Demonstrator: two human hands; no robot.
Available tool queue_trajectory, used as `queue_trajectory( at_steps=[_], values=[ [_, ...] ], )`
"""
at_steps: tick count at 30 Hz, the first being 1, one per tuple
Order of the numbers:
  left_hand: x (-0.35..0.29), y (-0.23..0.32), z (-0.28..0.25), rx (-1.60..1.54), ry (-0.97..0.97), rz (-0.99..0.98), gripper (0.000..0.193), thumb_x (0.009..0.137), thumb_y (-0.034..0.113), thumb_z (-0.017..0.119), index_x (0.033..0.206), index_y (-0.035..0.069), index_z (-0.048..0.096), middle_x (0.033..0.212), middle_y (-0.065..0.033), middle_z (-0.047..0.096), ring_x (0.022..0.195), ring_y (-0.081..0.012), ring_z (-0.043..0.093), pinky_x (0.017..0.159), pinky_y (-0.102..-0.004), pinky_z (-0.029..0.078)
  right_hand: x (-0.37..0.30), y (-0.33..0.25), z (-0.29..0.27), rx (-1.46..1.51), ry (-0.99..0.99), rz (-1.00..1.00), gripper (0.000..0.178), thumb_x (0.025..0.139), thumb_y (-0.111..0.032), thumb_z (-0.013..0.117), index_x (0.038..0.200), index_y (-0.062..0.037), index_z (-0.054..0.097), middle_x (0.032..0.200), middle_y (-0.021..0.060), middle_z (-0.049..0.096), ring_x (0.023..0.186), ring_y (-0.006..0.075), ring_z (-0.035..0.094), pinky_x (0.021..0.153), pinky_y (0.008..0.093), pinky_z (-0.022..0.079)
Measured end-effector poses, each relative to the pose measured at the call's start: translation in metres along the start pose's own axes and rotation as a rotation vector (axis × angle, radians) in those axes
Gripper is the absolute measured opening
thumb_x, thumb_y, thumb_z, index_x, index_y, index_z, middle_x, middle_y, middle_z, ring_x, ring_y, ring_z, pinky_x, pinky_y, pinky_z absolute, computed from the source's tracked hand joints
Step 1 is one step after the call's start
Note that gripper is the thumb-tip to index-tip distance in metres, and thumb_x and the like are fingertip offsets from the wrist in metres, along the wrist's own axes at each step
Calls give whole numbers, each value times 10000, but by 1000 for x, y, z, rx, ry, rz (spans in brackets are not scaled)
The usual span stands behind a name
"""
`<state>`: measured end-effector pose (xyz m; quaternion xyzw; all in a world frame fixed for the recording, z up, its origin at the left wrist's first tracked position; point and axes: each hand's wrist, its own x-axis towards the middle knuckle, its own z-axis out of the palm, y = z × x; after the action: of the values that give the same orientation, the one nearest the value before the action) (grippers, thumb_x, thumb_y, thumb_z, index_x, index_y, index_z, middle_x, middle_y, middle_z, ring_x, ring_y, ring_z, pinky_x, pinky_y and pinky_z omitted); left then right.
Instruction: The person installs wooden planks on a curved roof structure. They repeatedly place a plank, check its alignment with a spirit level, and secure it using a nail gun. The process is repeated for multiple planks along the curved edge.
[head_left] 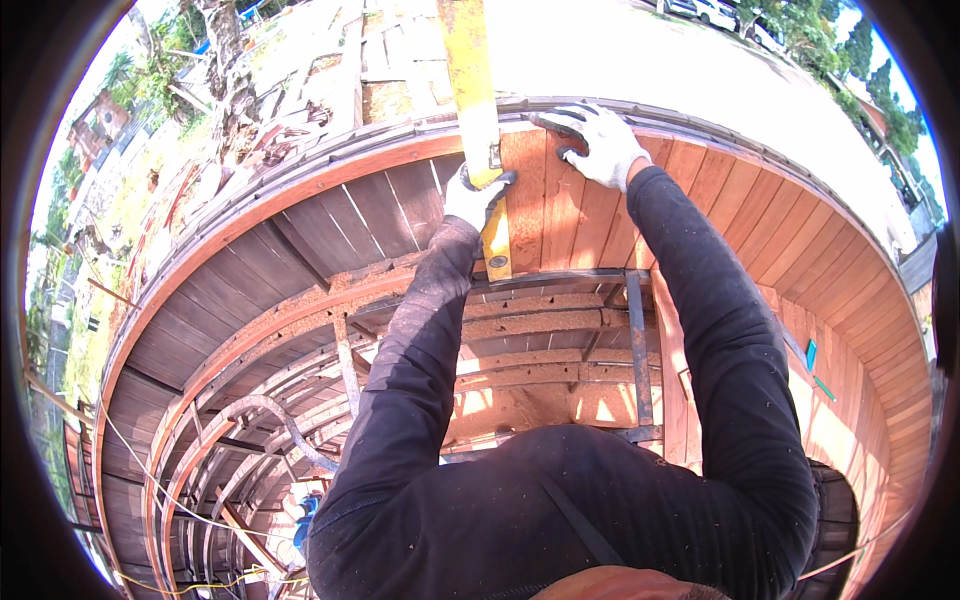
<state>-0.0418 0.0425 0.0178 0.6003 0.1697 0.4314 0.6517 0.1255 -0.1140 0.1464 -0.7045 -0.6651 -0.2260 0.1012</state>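
Observation:
A long yellow spirit level (472, 75) lies across the curved wooden rim, its far end reaching out past the edge and its near end over the inner frame. My left hand (472, 200), in a white glove with dark fingertips, is closed around the level. To its right, my gloved right hand (602, 145) rests with fingers apart near the outer edge of the reddish-brown boards (525, 215). These boards sit tight side by side and touch the level's right side. Left of the level are darker planks (378, 215) with light showing through narrow gaps.
Below the boards, curved wooden ribs and metal bars (640, 340) step downward, dusted with sawdust. A hose or curved pipe (265, 405) and a thin cable (150, 470) lie at lower left. Small green items (811, 355) rest on the right-hand boards. Scrap wood (270, 145) lies beyond the rim.

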Motion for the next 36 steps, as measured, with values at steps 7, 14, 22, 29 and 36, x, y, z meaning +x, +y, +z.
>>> queue_trajectory(
  at_steps=[7,14,22,29,36],
  values=[
    [-5,12,6,42,17,2,333,747,110,836,993,54,618,853,17,630,746,-76,585,676,-229,488,0,-3,-3,117,20,101,661,864,-217,630,1459,-299,355,1365,80,510,1240,284,480,1093,421,366],
    [0,-1,-1,92,23,-16,408,728,184,857,1023,41,613,912,-11,643,800,-94,592,726,-252,506,0,-2,-2,35,7,39,613,864,-223,632,1431,-256,404,1367,78,509,1243,277,478,1082,418,374],
    [0,-2,0,35,3,-17,401,731,159,853,1030,46,611,905,-5,641,792,-91,592,716,-245,506,2,3,2,64,-22,43,581,873,-250,616,1421,-248,422,1363,78,512,1246,271,474,1075,419,374],
    [-3,3,0,28,11,-49,399,731,138,853,1030,42,608,904,-1,636,788,-85,590,705,-231,506,1,3,5,73,-19,39,595,862,-267,624,1421,-245,424,1366,79,512,1249,272,471,1086,423,363],
    [-3,5,3,31,24,-42,364,739,110,838,1014,47,607,875,8,625,771,-86,585,683,-232,494,-3,15,1,380,180,27,722,815,-256,676,1462,-261,355,1442,101,418,1323,315,387,1126,450,319]
  ],
)
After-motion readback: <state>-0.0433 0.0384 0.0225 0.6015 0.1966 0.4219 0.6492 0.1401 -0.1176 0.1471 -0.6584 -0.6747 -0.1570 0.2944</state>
